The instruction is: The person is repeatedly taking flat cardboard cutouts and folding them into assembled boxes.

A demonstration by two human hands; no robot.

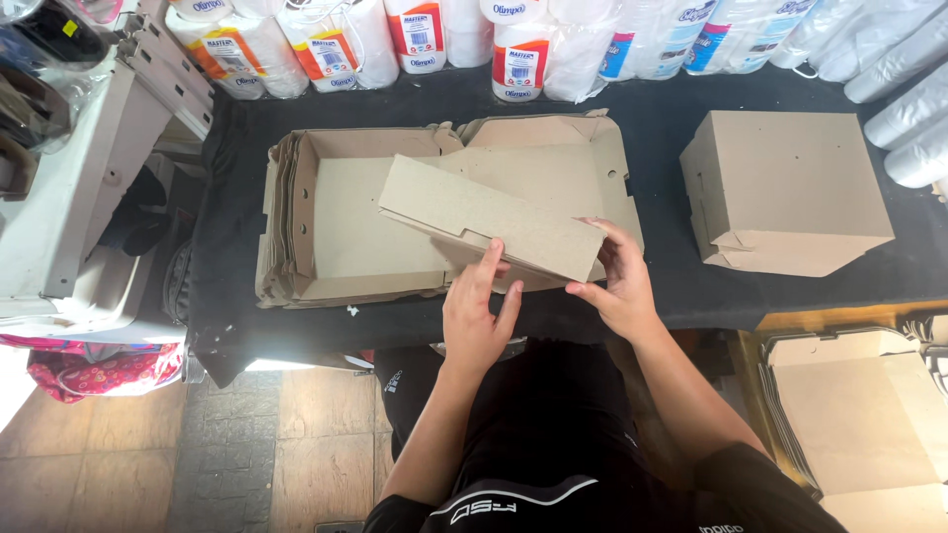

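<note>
Brown cardboard, a flat box blank (491,219) with one long panel bent up, lies tilted on top of the stack of unfolded blanks (336,222) on the black-covered table (671,123). The right hand (617,281) pinches the raised panel's near corner; the left hand (479,316) presses open fingers against its lower edge, gripping nothing. Folding looks barely begun: only that panel stands, the other flaps are flat. Right of the stack sits one finished box (785,192), so at least one appears done. Beyond the stack, wrapped paper rolls (513,44) are cut off, as are more blanks (869,415) lower right. How deep the stack goes cannot be told.
</note>
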